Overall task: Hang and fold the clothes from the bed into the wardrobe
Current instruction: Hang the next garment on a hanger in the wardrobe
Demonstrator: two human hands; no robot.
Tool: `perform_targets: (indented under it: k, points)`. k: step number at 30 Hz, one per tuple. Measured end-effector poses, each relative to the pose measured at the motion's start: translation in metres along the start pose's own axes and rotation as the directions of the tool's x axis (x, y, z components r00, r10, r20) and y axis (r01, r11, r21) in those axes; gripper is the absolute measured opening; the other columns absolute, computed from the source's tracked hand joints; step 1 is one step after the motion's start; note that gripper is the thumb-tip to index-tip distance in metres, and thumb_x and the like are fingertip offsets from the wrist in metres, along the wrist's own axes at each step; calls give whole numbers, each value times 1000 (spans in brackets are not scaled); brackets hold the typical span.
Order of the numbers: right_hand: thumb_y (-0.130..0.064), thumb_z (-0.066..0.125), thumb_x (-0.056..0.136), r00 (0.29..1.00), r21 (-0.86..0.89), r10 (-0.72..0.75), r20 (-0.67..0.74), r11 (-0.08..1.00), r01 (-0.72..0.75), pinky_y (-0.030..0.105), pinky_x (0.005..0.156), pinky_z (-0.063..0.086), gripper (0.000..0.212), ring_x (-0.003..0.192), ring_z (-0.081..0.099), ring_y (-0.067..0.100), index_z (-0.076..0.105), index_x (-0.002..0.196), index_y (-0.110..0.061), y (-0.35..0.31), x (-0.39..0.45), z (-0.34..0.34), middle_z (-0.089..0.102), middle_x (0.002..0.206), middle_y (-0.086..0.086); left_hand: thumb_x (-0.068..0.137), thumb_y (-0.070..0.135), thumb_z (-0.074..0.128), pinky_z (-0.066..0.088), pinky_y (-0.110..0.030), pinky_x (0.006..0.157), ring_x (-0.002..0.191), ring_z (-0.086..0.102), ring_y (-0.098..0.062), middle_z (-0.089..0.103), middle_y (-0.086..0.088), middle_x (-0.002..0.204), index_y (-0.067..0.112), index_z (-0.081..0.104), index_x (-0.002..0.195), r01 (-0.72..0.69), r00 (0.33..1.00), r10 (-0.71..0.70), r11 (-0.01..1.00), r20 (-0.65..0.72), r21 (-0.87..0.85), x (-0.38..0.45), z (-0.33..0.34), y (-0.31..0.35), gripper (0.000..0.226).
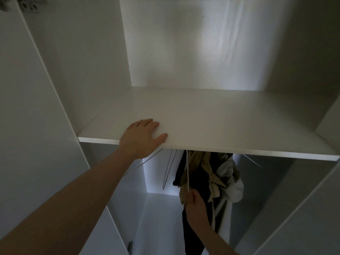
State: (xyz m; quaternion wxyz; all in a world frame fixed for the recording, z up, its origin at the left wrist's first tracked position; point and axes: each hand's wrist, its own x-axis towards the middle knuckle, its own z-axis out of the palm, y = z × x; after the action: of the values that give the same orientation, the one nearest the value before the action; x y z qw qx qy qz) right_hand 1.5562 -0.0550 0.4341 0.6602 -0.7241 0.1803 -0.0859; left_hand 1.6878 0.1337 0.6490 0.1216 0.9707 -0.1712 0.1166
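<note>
Inside the wardrobe (pixel 55 74): left hand (pixel 142 136) flat, fingers straight, on the shelf (pixel 220 126), likely for balance; below the shelf, right hand (pixel 195 205) pinching a white cord (pixel 187 173) beside hung clothes (pixel 211 177), probably to straighten them.

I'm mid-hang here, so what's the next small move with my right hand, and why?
Probably lift the white hanger that the right hand pinches up toward the rail hidden behind the shelf. The clothes already hang there, and the left hand rests flat on the shelf.
</note>
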Motion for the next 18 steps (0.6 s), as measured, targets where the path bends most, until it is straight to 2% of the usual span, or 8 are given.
perform_targets:
  k: [2,4,7,9,12,13,15,18]
  points:
    - [-13,42,108,1000,-63,15,-10,998,-16,28,65,37,32,62,43,15,51,77,-13,-1,-19,-18,46,67,3,84,82,25,33,-44,118,145,39,-19,40,10,161,34,47,149,-27,997,25,999,-72,-29,-5,0,1,84]
    - [-16,43,107,998,-112,56,12,992,-54,31,66,39,31,61,46,15,55,79,-13,-6,-34,-40,49,65,1,89,73,36,36,-44,116,141,44,-20,46,8,157,30,54,143,-113,975,94,990,-204,-87,-15,0,3,71]
    - [-15,46,105,994,-162,103,33,982,-96,29,59,37,30,54,44,13,61,79,-11,-11,-58,-74,48,57,-4,93,44,58,33,-39,116,135,50,-19,53,3,149,20,63,132,-370,849,228,901,-477,-227,-49,11,8,46]
    - [-16,48,104,993,-198,116,16,974,-110,25,53,35,31,48,42,9,65,78,-14,-11,-80,-94,48,52,-7,91,34,65,31,-32,115,135,47,-12,52,8,145,22,63,128,-454,814,251,837,-524,-306,-86,35,16,39]
    - [-17,49,104,989,-183,137,-48,973,-144,19,44,31,35,42,39,7,71,76,-19,-11,-119,-118,45,50,-5,90,34,66,31,-22,113,133,48,-8,53,13,140,29,62,123,-417,895,245,756,-373,-505,-143,82,30,34]
    - [-18,49,103,987,-175,137,-88,973,-151,18,44,31,37,43,39,7,72,75,-22,-11,-134,-124,45,52,-5,90,33,66,34,-21,112,131,50,-8,55,14,137,29,63,120,-360,930,227,724,-290,-588,-158,98,32,31]
    - [-25,48,104,977,-197,127,-174,967,-161,17,47,32,38,46,41,5,73,76,-29,-10,-164,-134,48,54,-8,92,23,72,43,-29,107,123,56,-8,57,14,130,30,65,114,-207,978,153,670,-141,-712,-181,130,29,24]
    - [-37,45,106,945,-189,156,-289,958,-216,21,49,32,40,46,37,6,74,79,-29,-6,-216,-144,39,51,-10,90,7,75,53,-34,92,113,60,-7,59,20,122,40,64,109,28,988,107,596,114,-802,-203,168,19,40]
